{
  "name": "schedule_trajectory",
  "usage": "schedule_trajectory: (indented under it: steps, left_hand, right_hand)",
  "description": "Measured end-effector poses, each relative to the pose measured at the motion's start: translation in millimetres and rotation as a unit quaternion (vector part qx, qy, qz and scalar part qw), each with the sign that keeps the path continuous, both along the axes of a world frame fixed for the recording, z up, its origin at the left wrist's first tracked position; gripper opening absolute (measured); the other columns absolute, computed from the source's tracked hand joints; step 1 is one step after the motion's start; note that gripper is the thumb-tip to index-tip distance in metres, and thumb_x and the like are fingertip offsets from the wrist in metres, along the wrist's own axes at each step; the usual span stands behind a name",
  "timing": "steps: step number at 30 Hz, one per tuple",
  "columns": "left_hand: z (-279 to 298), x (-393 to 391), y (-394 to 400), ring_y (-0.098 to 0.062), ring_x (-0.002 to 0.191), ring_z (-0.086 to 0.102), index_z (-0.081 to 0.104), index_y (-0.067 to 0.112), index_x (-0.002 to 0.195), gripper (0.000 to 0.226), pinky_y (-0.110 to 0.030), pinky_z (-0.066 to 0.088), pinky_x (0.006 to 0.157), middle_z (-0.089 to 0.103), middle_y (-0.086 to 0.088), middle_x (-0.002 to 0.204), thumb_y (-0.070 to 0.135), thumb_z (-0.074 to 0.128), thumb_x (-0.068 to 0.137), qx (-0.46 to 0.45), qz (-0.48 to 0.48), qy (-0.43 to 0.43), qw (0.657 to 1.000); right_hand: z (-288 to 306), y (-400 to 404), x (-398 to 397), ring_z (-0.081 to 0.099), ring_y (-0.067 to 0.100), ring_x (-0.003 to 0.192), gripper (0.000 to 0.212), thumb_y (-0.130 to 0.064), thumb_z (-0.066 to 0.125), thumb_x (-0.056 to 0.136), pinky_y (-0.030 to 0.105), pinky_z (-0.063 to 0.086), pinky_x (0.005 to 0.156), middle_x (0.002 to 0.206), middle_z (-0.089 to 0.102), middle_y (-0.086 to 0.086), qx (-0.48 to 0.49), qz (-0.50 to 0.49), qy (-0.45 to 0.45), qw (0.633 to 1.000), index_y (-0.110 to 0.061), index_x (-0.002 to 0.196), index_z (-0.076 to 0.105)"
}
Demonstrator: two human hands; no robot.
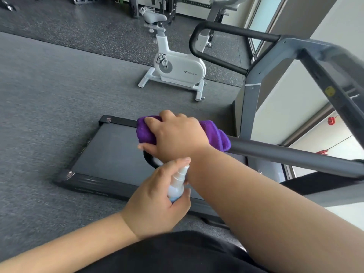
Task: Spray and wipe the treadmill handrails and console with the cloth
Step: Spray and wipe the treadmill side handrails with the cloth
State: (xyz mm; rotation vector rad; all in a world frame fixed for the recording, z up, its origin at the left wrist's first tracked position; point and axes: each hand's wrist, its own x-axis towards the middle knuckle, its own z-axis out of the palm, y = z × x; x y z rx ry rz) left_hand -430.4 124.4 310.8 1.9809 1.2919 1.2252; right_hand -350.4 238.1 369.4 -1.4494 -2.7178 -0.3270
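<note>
My right hand [177, 134] presses a purple cloth [144, 132] around the curved end of the near treadmill handrail [285, 154], a dark padded bar running off to the right. Just below it, my left hand [155, 201] grips a small clear spray bottle [177, 184], forefinger on top of the nozzle, which points up toward my right wrist. The far handrail [216, 60] loops at the upper right and joins the grey frame [254, 79]. The console is out of view.
The treadmill deck and belt [110, 152] lie on the floor beneath my hands. A white exercise bike [179, 67] stands beyond it on dark rubber flooring. Windows and a wall run along the right. More gym equipment lines the far wall.
</note>
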Motion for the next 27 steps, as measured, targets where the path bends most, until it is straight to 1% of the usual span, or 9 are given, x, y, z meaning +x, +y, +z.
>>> schedule_trajectory:
  steps: [2,5,9,13,16,19,23,25,27]
  left_hand:
    - [-1,-14,0,0.014,0.09,0.057,0.031,0.048,0.132,0.063,-0.001,0.038,0.083,0.055,0.025,0.106,0.027,0.059,0.081,-0.003,-0.007,0.001,1.0]
    - [-1,-36,-2,0.01,0.088,0.057,0.031,0.049,0.131,0.059,-0.002,0.038,0.082,0.055,0.026,0.1,0.03,0.058,0.081,-0.009,-0.023,0.002,1.0]
    - [-5,-71,1,-0.004,0.088,0.06,0.028,0.055,0.131,0.059,-0.012,0.044,0.081,0.056,0.023,0.102,0.034,0.056,0.083,-0.001,-0.02,-0.016,1.0]
    - [-11,-106,0,-0.005,0.086,0.06,0.031,0.052,0.13,0.056,-0.015,0.046,0.077,0.056,0.023,0.103,0.036,0.055,0.082,-0.002,-0.011,-0.04,0.999]
    - [-14,-127,-1,-0.003,0.072,0.06,0.028,0.059,0.131,0.059,-0.018,0.049,0.063,0.058,0.018,0.103,0.041,0.055,0.081,-0.009,-0.01,-0.049,0.999]
    - [-17,-137,-1,-0.004,0.073,0.061,0.027,0.061,0.13,0.06,-0.017,0.049,0.064,0.058,0.017,0.103,0.041,0.055,0.08,-0.017,-0.024,-0.045,0.999]
    - [-18,-136,-4,-0.007,0.085,0.061,0.026,0.061,0.131,0.062,-0.01,0.043,0.077,0.057,0.02,0.1,0.039,0.055,0.081,-0.022,-0.055,-0.038,0.998]
    - [-18,-135,-4,-0.007,0.088,0.06,0.026,0.061,0.131,0.062,-0.007,0.041,0.079,0.058,0.021,0.1,0.039,0.055,0.08,-0.018,-0.061,-0.039,0.997]
    - [-17,-134,-5,-0.004,0.087,0.06,0.026,0.062,0.129,0.062,-0.004,0.039,0.078,0.058,0.02,0.1,0.041,0.055,0.079,-0.019,-0.06,-0.038,0.997]
  right_hand:
    - [0,3,-6,0.059,0.031,0.099,0.068,-0.079,0.04,0.084,0.036,0.039,0.069,0.117,0.056,0.001,-0.007,0.002,0.001,1.0,-0.033,0.133,0.05]
    - [2,-4,21,0.062,0.031,0.098,0.079,-0.085,0.036,0.078,0.039,0.051,0.078,0.121,0.06,-0.001,-0.017,-0.005,0.068,0.998,-0.035,0.137,0.051]
    - [2,-16,81,0.063,0.026,0.101,0.077,-0.084,0.028,0.081,0.035,0.048,0.082,0.114,0.065,-0.003,0.013,-0.099,0.166,0.981,-0.037,0.135,0.055]
    - [-4,-23,82,0.064,0.029,0.096,0.064,-0.074,0.035,0.086,0.035,0.045,0.079,0.109,0.068,-0.001,0.082,-0.131,0.175,0.972,-0.032,0.127,0.062]
    - [-9,-19,40,0.065,0.03,0.092,0.064,-0.077,0.034,0.086,0.037,0.048,0.08,0.108,0.068,-0.002,0.097,-0.14,0.163,0.972,-0.033,0.124,0.063]
    - [-17,-14,-8,0.065,0.029,0.089,0.061,-0.08,0.04,0.082,0.039,0.048,0.08,0.107,0.066,-0.005,0.107,-0.117,0.112,0.981,-0.036,0.116,0.066]
    - [-29,-8,-53,0.06,0.029,0.082,0.054,-0.075,0.05,0.08,0.037,0.037,0.073,0.092,0.063,-0.002,0.115,-0.059,-0.048,0.99,-0.028,0.098,0.069]
    - [-32,-11,-61,0.058,0.029,0.085,0.048,-0.068,0.053,0.083,0.036,0.034,0.073,0.093,0.062,-0.001,0.106,-0.024,-0.109,0.988,-0.026,0.101,0.068]
    - [-33,-12,-60,0.057,0.029,0.091,0.044,-0.06,0.05,0.087,0.037,0.034,0.077,0.1,0.061,-0.001,0.086,-0.001,-0.132,0.987,-0.026,0.11,0.065]
